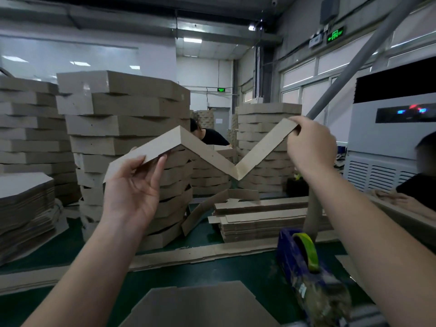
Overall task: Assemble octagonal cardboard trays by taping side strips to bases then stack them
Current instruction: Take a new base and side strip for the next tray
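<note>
A long cardboard side strip (207,153) hangs in the air in front of me, folded into a zigzag. My left hand (132,190) pinches its left end between thumb and fingers, palm up. My right hand (309,143) grips the right end, higher up. An octagonal cardboard base (200,305) lies flat on the green table right below me. A blue tape dispenser (304,263) with a yellow-green roll stands on the table under my right forearm.
A tall stack of finished trays (125,128) rises behind the strip, with more stacks (269,142) further back and left. Flat strips (262,215) are piled mid-table; one strip (200,254) lies along it. Flat bases (26,204) sit left. Two people work at right and behind.
</note>
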